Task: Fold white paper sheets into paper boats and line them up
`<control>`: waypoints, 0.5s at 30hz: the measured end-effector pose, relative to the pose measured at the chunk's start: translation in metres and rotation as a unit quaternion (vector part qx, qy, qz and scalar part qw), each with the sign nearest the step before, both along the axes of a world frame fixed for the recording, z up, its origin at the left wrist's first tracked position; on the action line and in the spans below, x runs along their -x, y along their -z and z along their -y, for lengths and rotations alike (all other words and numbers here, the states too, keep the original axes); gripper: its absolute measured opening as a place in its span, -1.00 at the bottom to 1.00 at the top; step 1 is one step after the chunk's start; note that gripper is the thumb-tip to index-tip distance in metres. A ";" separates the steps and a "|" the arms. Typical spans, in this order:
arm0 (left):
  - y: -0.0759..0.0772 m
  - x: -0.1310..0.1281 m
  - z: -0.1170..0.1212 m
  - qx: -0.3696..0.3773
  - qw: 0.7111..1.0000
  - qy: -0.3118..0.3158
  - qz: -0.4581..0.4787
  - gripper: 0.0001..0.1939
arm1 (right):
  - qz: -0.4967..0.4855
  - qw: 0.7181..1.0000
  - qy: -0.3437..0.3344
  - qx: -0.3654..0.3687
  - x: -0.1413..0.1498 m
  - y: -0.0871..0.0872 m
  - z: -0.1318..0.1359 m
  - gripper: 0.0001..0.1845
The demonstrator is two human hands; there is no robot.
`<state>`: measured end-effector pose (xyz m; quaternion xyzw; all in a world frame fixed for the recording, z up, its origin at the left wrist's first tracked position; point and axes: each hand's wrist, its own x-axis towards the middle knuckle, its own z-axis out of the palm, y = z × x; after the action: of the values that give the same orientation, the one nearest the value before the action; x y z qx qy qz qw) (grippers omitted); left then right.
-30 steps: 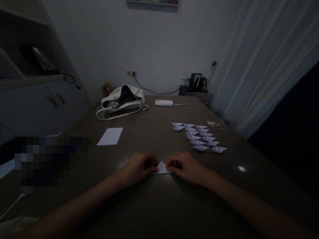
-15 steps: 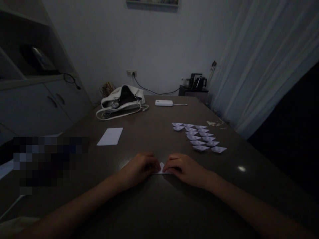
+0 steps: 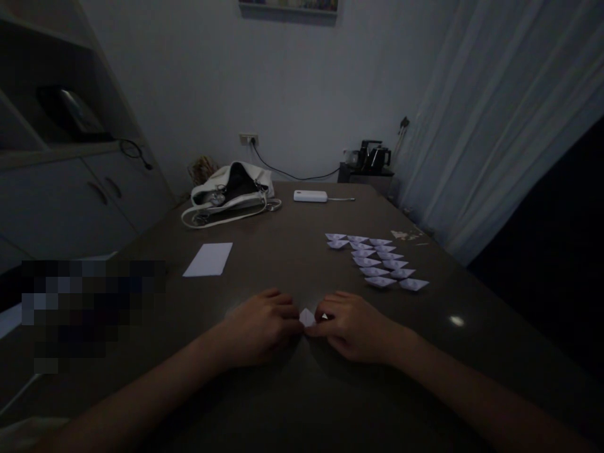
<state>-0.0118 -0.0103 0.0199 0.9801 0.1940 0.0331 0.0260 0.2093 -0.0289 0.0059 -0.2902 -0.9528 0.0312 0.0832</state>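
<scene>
Between my hands, at the near middle of the table, is a small piece of folded white paper point(image 3: 307, 317) with a pointed top. My left hand point(image 3: 267, 324) grips its left side, fingers curled and pressed together. On the right side, my right hand point(image 3: 352, 322) pinches the paper, its thumb across the lower edge. My fingers hide much of the sheet. To the right, several folded paper boats point(image 3: 379, 282) stand in rows. A stack of white paper point(image 3: 209, 259) lies to the left.
A white handbag point(image 3: 231, 192) sits at the back left of the table point(image 3: 292, 402). Near the far edge lies a white power bank point(image 3: 310, 196) with a short cable. Small scraps point(image 3: 406, 234) lie at the right edge. A kettle point(image 3: 379, 157) stands beyond the table.
My fingers have shifted on the folded paper. The right thumb now lies across its lower edge, and the long flat bottom edge seen before is covered or folded. The boats and paper stack stay put.
</scene>
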 end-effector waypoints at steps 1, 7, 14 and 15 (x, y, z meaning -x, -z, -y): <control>-0.001 0.001 -0.001 0.004 1.000 0.000 0.000 -0.76 | 0.003 1.000 0.005 -0.003 0.001 -0.001 0.000 -0.67; -0.003 0.010 -0.009 0.042 0.999 0.008 0.030 -0.75 | 0.010 0.999 0.033 0.028 -0.005 -0.009 -0.005 -0.67; -0.010 0.021 -0.016 0.073 0.997 0.016 0.019 -0.66 | 0.018 0.998 0.024 0.050 -0.023 -0.018 -0.009 -0.65; -0.010 0.022 -0.017 0.075 0.997 0.017 0.019 -0.65 | 0.016 0.998 0.020 0.049 -0.023 -0.018 -0.009 -0.65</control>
<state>-0.0335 0.0065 0.0298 0.9777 0.1787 0.0371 0.1037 0.2327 -0.0195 0.0241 -0.3132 -0.9454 0.0717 0.0543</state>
